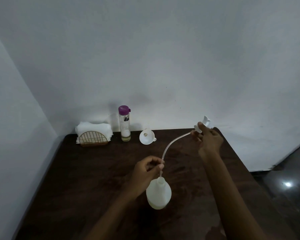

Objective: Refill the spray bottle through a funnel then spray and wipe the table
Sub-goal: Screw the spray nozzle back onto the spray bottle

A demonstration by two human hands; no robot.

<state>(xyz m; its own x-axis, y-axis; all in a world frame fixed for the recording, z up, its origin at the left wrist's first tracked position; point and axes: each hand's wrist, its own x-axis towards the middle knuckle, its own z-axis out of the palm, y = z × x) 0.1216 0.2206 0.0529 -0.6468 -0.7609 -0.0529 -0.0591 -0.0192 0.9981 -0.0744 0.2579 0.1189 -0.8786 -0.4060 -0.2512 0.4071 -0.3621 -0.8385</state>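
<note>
From my station, both forearms reach in from the near edge over the dark wooden table (93,179). The right arm stretches forward and to the right, and the right hand (209,137) is raised above the table's far right corner, back of the hand toward the camera. Its fingers are curled around the collar of the white spray head (205,124), thumb up against the cap, with the trigger and nozzle sticking out past the knuckles toward the wall.

A thin clear dip tube (171,143) arcs down from that head to the left hand (146,170), which sits lower and nearer, over the middle of the table. That hand pinches the tube between thumb and forefinger, and the other fingers are loosely curled. I cannot tell whether its palm touches the bottle below.

The spray bottle (158,194) stands upright on the table just under the left hand, neck open, with the tube's lower end dipping into it. A little pale liquid shows at its base.

The white funnel (146,137) lies on its side near the far edge. Left of it stands a clear bottle with a purple cap (124,123), then a gold wire holder (93,139) with white napkins (93,129).
</note>
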